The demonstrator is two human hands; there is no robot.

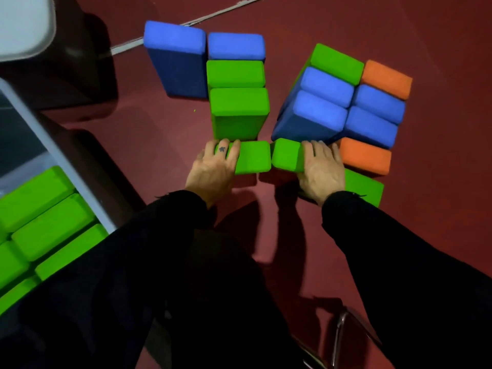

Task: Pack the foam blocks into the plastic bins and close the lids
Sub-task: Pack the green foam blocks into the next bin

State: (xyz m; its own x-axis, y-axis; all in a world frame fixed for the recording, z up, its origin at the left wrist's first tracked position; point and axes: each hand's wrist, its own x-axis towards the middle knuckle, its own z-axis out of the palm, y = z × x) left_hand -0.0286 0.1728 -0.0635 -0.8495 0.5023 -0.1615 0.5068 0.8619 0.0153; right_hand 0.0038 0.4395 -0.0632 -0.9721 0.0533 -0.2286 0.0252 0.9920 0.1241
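Note:
Two green foam blocks lie end to end above the red floor. My left hand (215,169) grips the left green block (253,161); my right hand (322,171) grips the right green block (286,155). Beyond them stand two groups of blocks: a left stack of blue (175,57) and green (238,110) blocks, and a right stack of blue (316,113), green (336,62) and orange (386,78) blocks. At the left edge an open plastic bin (64,166) holds several green blocks (50,227).
A pale lid or second bin (24,25) shows at the top left. A white line (127,46) crosses the floor behind the stacks. A metal chair leg (338,339) stands near the bottom right. My dark trousers fill the foreground.

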